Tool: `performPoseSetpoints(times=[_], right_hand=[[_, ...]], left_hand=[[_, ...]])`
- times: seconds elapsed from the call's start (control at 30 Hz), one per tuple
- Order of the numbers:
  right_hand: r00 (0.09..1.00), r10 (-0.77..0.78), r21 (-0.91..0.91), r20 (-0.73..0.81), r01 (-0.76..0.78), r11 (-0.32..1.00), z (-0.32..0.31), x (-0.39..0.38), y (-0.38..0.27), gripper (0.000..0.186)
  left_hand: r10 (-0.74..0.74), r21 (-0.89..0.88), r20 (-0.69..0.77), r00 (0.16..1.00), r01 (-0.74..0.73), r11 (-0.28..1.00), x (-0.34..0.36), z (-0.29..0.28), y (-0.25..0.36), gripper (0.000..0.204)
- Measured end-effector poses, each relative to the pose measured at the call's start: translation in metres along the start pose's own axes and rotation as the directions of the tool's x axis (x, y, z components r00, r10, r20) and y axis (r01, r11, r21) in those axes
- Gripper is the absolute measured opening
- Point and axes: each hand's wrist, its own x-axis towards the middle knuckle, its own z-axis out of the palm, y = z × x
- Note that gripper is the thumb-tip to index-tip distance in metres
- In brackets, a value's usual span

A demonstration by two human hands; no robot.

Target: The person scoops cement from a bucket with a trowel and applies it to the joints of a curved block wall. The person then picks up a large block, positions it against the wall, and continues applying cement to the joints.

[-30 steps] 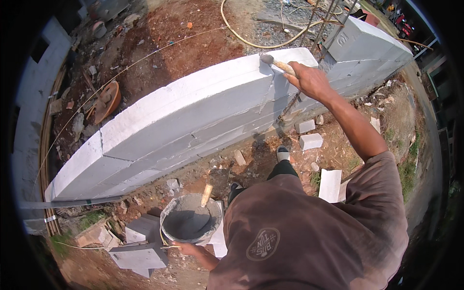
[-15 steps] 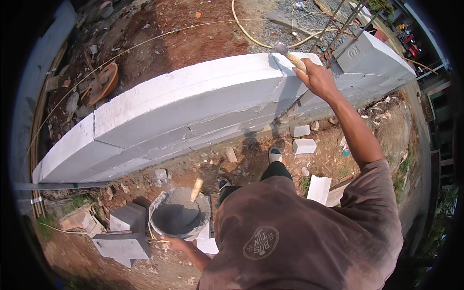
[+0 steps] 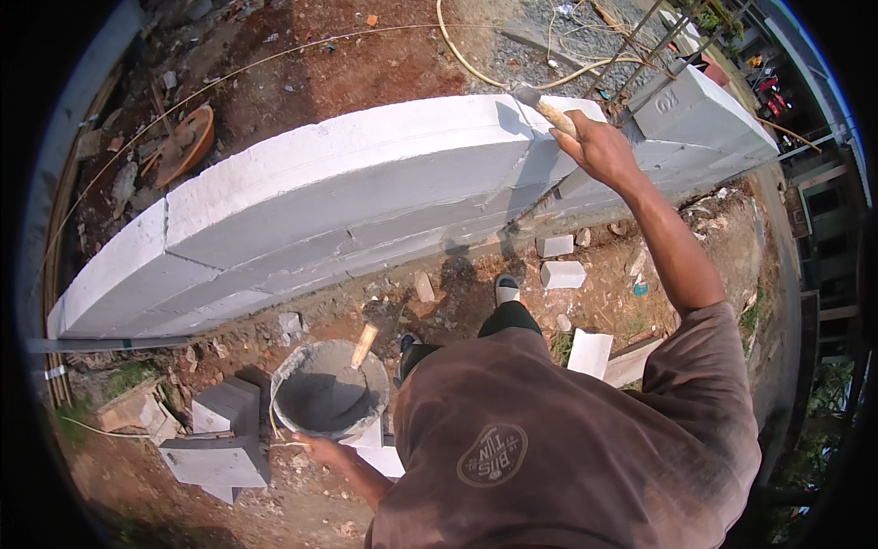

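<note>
A worker in a faded brown T-shirt (image 3: pixel 549 439) leans over a low wall (image 3: pixel 357 197) of pale blocks at an outdoor building site, the right hand (image 3: pixel 596 149) wrapped firmly around the handle of a wooden-handled hammer (image 3: pixel 554 116). The grey head of the tool is at the wall's upper face, near the right end of the top course, its shadow falling on the white surface; whether it touches the block cannot be told from this angle. The left hand (image 3: pixel 320 448) reaches down to a yellow cord (image 3: pixel 274 424) beside the near side of a mortar-smeared bucket (image 3: pixel 294 360); the fingers are too small in view to tell whether they grip the cord. Wet grey mortar (image 3: pixel 325 401) lies in the bucket, and a wooden handle (image 3: pixel 364 346) stands tilted out of it against the far right of the rim. Grey blocks (image 3: pixel 215 462) are piled to the left of the bucket, while two white block pieces (image 3: pixel 562 274) sit on the dirt near the foot of the wall, to the right of the worker's feet. Beyond the wall, an orange pan (image 3: pixel 194 146) lies tilted on the rubble at left, a pale yellow hose (image 3: pixel 466 66) loops over gravel, and thin metal rods (image 3: pixel 631 57) rise beside a taller block (image 3: pixel 700 108) at right.
</note>
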Motion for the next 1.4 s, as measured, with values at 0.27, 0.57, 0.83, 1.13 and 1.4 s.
performPoseSetpoints(times=[0.27, 0.57, 0.83, 1.13, 1.4], right_hand=[[0.999, -0.017, -0.102, 0.049, 0.022, 0.995, 0.006, 0.014, 0.008, 0.037], [0.997, 0.008, -0.051, 0.081, -0.004, 0.999, 0.0, -0.021, 0.0, 0.035], [0.994, 0.053, -0.171, 0.096, -0.036, 0.985, 0.006, -0.027, 0.013, 0.034], [0.998, 0.056, -0.057, 0.022, -0.054, 0.997, 0.002, -0.045, 0.007, 0.03], [0.996, 0.08, -0.027, -0.028, -0.081, 0.996, 0.011, -0.03, 0.026, 0.034]], left_hand=[[0.071, -0.058, -0.015, 0.997, -0.072, 0.996, -0.001, 0.002, -0.004, 0.08], [0.009, -0.055, -0.057, 0.998, -0.012, 0.998, 0.016, 0.0, -0.031, 0.08], [0.025, -0.065, -0.053, 0.998, -0.029, 0.997, 0.011, -0.006, -0.026, 0.081], [-0.023, 0.004, -0.104, 0.994, 0.024, 1.0, 0.017, -0.009, -0.027, 0.082], [0.014, 0.009, -0.129, 0.992, -0.013, 1.0, 0.036, -0.007, -0.044, 0.082]])
